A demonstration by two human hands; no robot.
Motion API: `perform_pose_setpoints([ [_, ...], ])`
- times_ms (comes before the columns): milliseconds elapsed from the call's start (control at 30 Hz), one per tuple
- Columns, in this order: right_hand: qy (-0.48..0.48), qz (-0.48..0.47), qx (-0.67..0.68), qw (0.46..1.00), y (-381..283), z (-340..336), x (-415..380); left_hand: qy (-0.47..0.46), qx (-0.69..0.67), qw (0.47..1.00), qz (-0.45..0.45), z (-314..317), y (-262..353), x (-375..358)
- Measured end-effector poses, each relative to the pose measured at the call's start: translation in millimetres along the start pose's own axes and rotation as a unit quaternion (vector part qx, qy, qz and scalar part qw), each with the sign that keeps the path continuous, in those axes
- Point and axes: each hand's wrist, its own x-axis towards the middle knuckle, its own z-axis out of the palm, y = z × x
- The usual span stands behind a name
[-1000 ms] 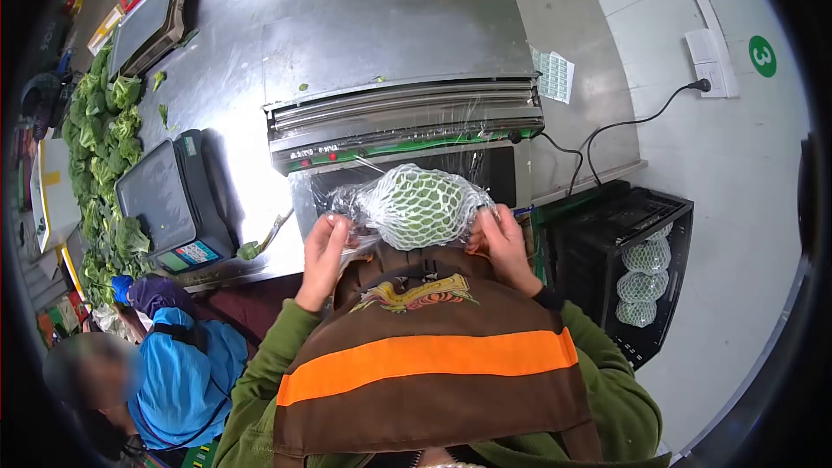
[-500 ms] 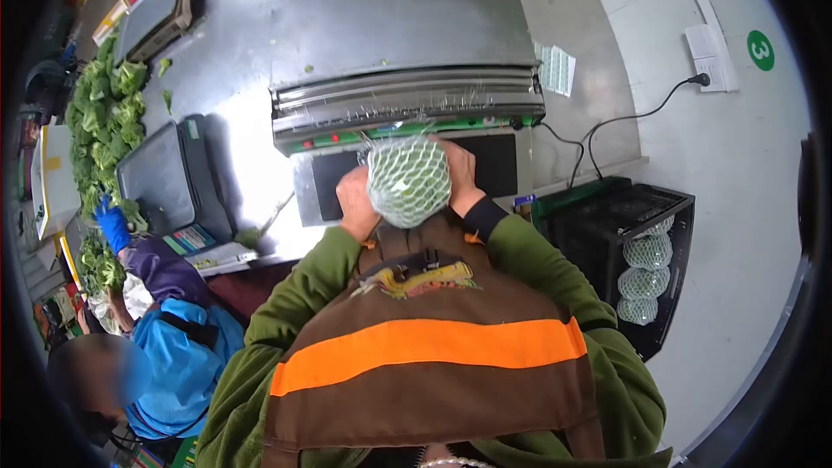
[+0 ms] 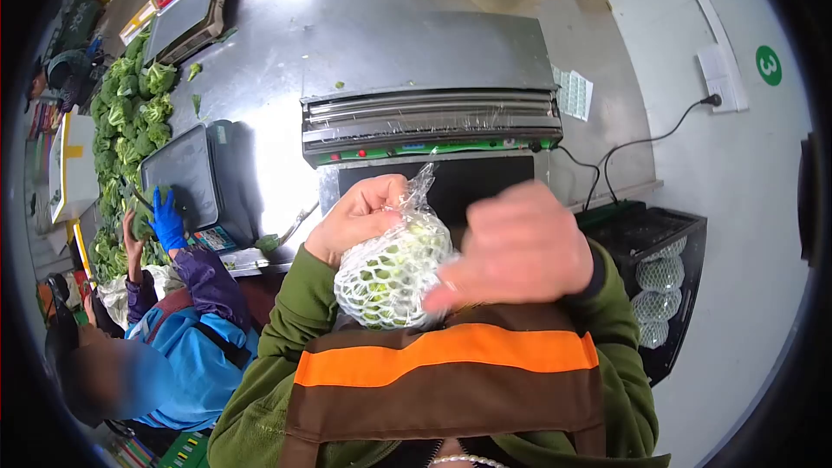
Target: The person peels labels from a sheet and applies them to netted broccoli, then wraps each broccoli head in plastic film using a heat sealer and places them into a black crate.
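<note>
Here, our left hand [image 3: 360, 217] grips the netted ball [image 3: 387, 277]; we can't tell if our right hand [image 3: 527, 244] beside it grips.

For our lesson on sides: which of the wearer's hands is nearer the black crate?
Right. The right hand is beside the netted bundle, toward the black crate; the left hand is farther, on the bundle's opposite side.

Olive-green sleeves [image 3: 295, 312] here, black cuff [image 3: 598, 273] right of centre; brown apron [image 3: 442, 403] at bottom centre, bright orange band [image 3: 446, 355] straight across; pale beads [image 3: 472, 461] below!
</note>
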Motion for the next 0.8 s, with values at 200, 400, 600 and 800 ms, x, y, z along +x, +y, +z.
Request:
perform_pose_setpoints([
  [200,-0.028,0.326,0.315,0.891,81,75,-20,0.048,0.003,0.999,0.007,1,-6,-6],
  [400,-0.058,0.490,0.441,0.750,86,125,-95,0.162,-0.010,0.985,0.054,-6,-6,-24],
  [600,-0.094,0.549,0.351,0.752,46,44,-64,0.371,0.246,0.891,0.086,45,-15,-7],
  [800,-0.182,0.355,0.236,0.886,47,57,-76,0.227,0.439,0.869,-0.034,55,39,13],
])
